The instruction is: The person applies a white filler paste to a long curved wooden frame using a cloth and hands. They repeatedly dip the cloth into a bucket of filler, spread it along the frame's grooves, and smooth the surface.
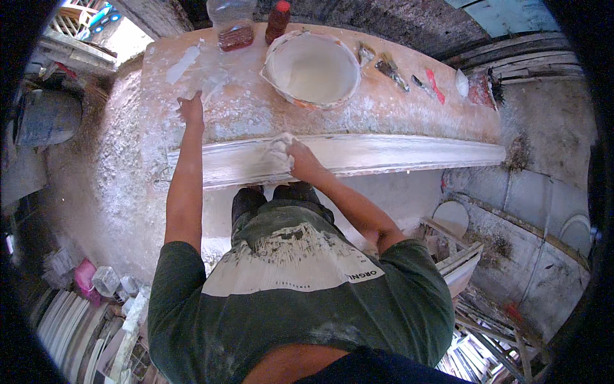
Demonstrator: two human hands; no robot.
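A long white moulding [384,150] with lengthwise ridges lies along the near edge of the worktable [236,115]. My right hand [306,161] is closed on a wet-looking white wad [279,148] and presses it against the moulding, left of its middle. Whether the wad is cloth or plaster-soaked fibre, I cannot tell. Over the table's left part, my left hand [190,107] has its fingers apart and holds nothing. White smears surround it, and a pale flat strip [183,64] lies just beyond. A wide basin [312,69] of creamy white liquid stands beyond my right hand.
Behind the basin stand a clear container [234,29] with reddish contents and a red-capped bottle [277,22]. Brushes [391,72] and a red-handled tool [435,86] lie to the right. A dark bucket [48,118] is at the left; stacked pale strips [70,329] fill the lower left.
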